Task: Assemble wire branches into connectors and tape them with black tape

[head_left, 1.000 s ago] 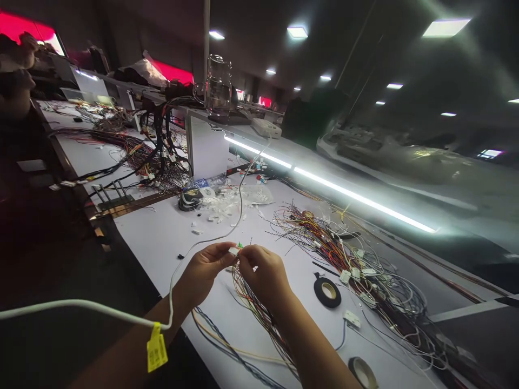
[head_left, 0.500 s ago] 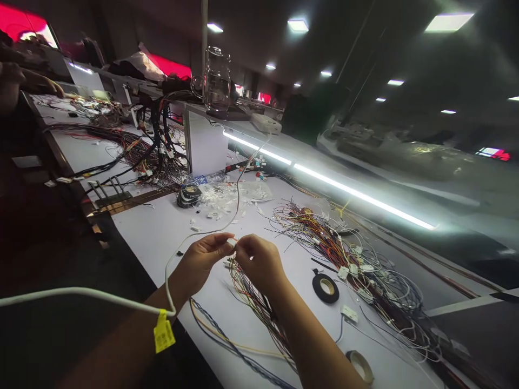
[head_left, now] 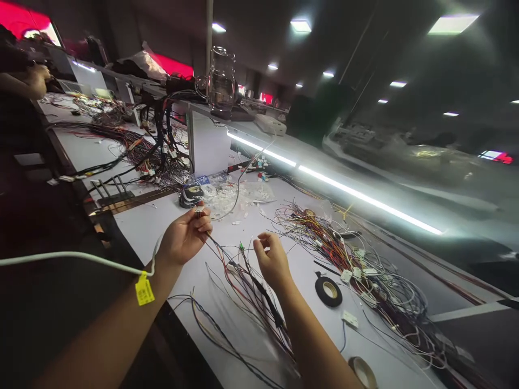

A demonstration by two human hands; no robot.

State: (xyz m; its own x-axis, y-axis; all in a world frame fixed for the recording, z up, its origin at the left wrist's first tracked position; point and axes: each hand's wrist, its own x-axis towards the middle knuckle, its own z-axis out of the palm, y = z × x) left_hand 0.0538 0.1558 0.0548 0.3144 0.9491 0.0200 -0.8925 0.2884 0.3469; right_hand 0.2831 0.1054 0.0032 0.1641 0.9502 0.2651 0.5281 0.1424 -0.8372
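Left hand [head_left: 184, 237]: your fingers are gripping a small connector [head_left: 199, 211], its wires trailing down and rightward.
Right hand [head_left: 272, 259]: your fingers are forming a loose curl; whether they are gripping a thin wire cannot be told.
Wire bundle [head_left: 275, 317]: slanting along the worktop [head_left: 141, 229], from below the left fingers, passing nearer the right.
Yellow tag [head_left: 144, 289]: hanging from white cable [head_left: 81, 257] behind the left fingers, its print unreadable.
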